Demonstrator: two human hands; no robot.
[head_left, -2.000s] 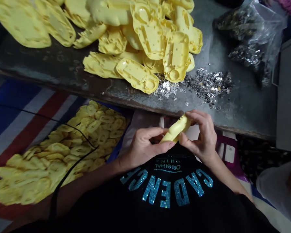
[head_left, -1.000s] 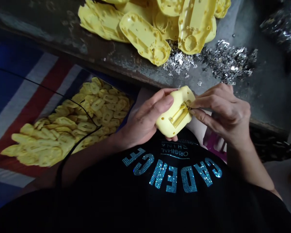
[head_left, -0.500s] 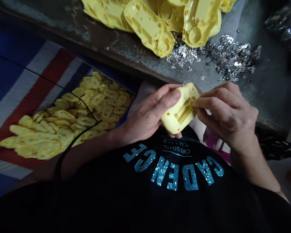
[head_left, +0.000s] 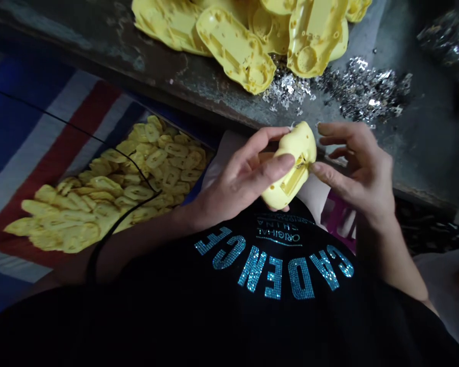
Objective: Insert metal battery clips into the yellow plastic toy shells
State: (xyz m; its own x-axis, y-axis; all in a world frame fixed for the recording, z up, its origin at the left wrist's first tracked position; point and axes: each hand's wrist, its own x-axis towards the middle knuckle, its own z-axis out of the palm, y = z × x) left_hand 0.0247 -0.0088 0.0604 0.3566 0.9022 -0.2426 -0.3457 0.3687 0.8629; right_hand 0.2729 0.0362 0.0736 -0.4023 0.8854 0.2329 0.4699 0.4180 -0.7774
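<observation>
My left hand (head_left: 248, 171) grips a yellow plastic housing (head_left: 285, 189) with a rectangular battery-style recess, its thumb lying across the outer face. A bit of metal shows at the upper end of the recess. My right hand (head_left: 361, 171) is at the housing's right edge, fingers spread apart, the thumb tip touching or very near that edge. Nothing shows between its fingers. Beyond the hands, on the table, lie small metal contact pieces (head_left: 367, 92) in loose heaps, beside a pile of similar yellow housings (head_left: 237, 48).
The dark worktable (head_left: 214, 97) has its worn edge just past my hands. At left, many yellow plastic parts (head_left: 137, 191) lie heaped over striped cloth (head_left: 76, 122). A black cord (head_left: 115, 148) crosses there. A shiny clear bag (head_left: 447, 41) sits at the far right.
My right hand's fingers have gone from pinching at the recess to spread, drawing off to the right. The housing has turned and tilted slightly in my left hand.
</observation>
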